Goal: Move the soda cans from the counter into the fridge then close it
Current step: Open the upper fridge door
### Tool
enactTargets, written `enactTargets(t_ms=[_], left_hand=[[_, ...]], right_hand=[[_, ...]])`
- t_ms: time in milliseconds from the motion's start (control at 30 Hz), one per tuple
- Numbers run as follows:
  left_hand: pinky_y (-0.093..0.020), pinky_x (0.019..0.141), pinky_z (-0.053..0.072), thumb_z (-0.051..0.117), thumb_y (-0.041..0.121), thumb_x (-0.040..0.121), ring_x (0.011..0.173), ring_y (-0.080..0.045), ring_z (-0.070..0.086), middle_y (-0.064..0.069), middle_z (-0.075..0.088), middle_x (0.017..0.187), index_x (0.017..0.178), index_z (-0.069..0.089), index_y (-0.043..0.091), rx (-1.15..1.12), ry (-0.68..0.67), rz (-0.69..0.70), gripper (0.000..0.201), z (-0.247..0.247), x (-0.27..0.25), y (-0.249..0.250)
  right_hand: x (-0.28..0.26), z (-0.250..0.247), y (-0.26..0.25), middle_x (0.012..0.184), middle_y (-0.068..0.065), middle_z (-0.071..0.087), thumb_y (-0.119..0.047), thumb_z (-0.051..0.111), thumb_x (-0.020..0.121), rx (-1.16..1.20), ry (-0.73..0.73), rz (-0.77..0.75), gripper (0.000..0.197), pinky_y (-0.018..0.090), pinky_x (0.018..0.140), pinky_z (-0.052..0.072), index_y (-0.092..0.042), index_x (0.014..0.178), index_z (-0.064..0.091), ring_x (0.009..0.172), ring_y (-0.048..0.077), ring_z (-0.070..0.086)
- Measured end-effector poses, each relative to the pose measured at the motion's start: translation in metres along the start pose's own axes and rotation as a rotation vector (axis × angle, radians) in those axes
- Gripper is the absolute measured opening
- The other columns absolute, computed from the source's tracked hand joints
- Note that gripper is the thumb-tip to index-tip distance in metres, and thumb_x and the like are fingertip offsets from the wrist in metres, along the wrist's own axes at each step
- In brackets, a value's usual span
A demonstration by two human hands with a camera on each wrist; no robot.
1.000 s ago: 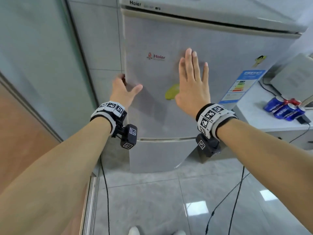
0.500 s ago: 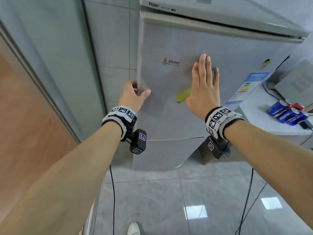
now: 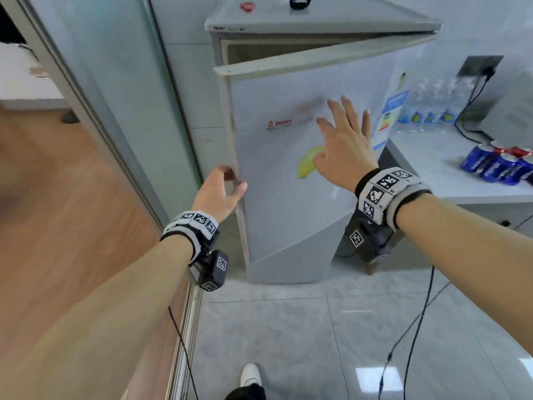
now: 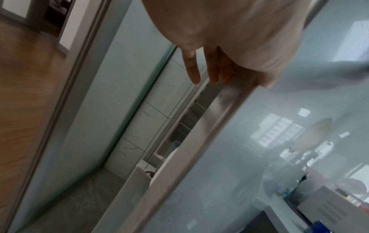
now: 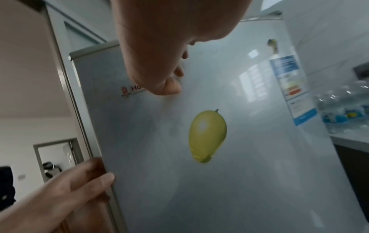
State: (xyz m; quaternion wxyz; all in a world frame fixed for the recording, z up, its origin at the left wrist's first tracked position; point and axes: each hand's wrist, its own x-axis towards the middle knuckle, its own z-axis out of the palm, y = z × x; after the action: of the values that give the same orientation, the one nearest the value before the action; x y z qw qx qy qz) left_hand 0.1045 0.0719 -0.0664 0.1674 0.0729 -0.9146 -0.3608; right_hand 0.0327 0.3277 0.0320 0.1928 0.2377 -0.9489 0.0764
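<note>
The grey fridge door (image 3: 288, 203) stands slightly ajar, with a dark gap along its top. My left hand (image 3: 222, 189) grips the door's left edge, thumb on the front and fingers curled behind it; the left wrist view shows those fingers (image 4: 211, 69) behind the edge (image 4: 199, 141). My right hand (image 3: 343, 140) is open with spread fingers over the door front, above a yellow mango sticker (image 5: 207, 135); whether it touches is unclear. Several blue and red soda cans (image 3: 496, 166) lie on the white counter (image 3: 427, 180) to the right.
A frosted glass sliding door (image 3: 121, 111) stands close on the left of the fridge. Black cables (image 3: 415, 327) run over the tiled floor. Packed water bottles (image 3: 429, 105) and a grey appliance (image 3: 513, 111) sit at the counter's back. My shoe (image 3: 251, 373) is below.
The fridge door has swung from shut to slightly ajar, pulled by my left hand at its left edge. My right hand has shifted right across the door front.
</note>
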Motion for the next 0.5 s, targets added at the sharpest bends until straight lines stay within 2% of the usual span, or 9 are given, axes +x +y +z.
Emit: enactTargets(t_ms=[67, 133, 200, 300, 400, 500], left_hand=[[-0.025, 0.091, 0.041, 0.067, 0.037, 0.09, 0.1, -0.01, 0.057, 0.007, 0.061, 0.105, 0.101, 0.052, 0.024, 0.053, -0.014, 0.048, 0.023, -0.001, -0.033, 0.022], [-0.025, 0.089, 0.042, 0.068, 0.038, 0.089, 0.095, -0.009, 0.058, 0.008, 0.063, 0.1, 0.096, 0.052, 0.026, 0.084, -0.009, 0.064, 0.021, 0.005, -0.064, 0.045], [-0.028, 0.089, 0.047, 0.068, 0.04, 0.088, 0.094, -0.012, 0.062, 0.008, 0.066, 0.098, 0.098, 0.057, 0.023, 0.07, 0.01, 0.049, 0.023, 0.018, -0.095, 0.066], [-0.031, 0.09, 0.051, 0.063, 0.037, 0.09, 0.095, -0.014, 0.066, 0.01, 0.065, 0.096, 0.108, 0.06, 0.017, 0.023, 0.009, 0.057, 0.026, 0.043, -0.138, 0.097], [-0.034, 0.095, 0.049, 0.057, 0.027, 0.094, 0.102, -0.013, 0.063, 0.008, 0.064, 0.105, 0.116, 0.057, 0.016, -0.053, -0.042, 0.107, 0.024, 0.074, -0.181, 0.129], [-0.037, 0.098, 0.048, 0.057, 0.02, 0.094, 0.113, -0.011, 0.057, 0.001, 0.06, 0.125, 0.13, 0.049, 0.014, -0.092, -0.172, 0.2, 0.038, 0.105, -0.219, 0.166]], right_hand=[[-0.031, -0.011, 0.013, 0.161, 0.01, 0.019, -0.018, 0.056, 0.081, 0.089, -0.007, 0.047, 0.058, 0.056, 0.122, 0.006, -0.009, 0.138, 0.046, 0.152, 0.028, 0.006], [-0.066, -0.018, 0.026, 0.156, 0.01, 0.031, -0.019, 0.056, 0.084, 0.179, -0.066, 0.059, 0.056, 0.052, 0.12, 0.017, -0.009, 0.138, 0.047, 0.149, 0.028, 0.018], [-0.106, -0.024, 0.035, 0.15, 0.01, 0.041, -0.018, 0.056, 0.086, 0.299, -0.172, 0.063, 0.055, 0.043, 0.114, 0.028, -0.008, 0.139, 0.047, 0.142, 0.029, 0.032], [-0.162, -0.034, 0.045, 0.143, 0.01, 0.048, -0.015, 0.054, 0.089, 0.422, -0.258, 0.048, 0.054, 0.034, 0.108, 0.033, -0.009, 0.142, 0.044, 0.133, 0.028, 0.043], [-0.212, -0.043, 0.051, 0.141, 0.009, 0.051, -0.014, 0.054, 0.088, 0.529, -0.246, 0.027, 0.058, 0.037, 0.109, 0.039, -0.01, 0.144, 0.041, 0.126, 0.025, 0.051], [-0.253, -0.054, 0.066, 0.135, 0.004, 0.055, -0.019, 0.053, 0.089, 0.609, -0.187, 0.094, 0.051, 0.045, 0.1, 0.047, -0.013, 0.139, 0.044, 0.114, 0.021, 0.058]])
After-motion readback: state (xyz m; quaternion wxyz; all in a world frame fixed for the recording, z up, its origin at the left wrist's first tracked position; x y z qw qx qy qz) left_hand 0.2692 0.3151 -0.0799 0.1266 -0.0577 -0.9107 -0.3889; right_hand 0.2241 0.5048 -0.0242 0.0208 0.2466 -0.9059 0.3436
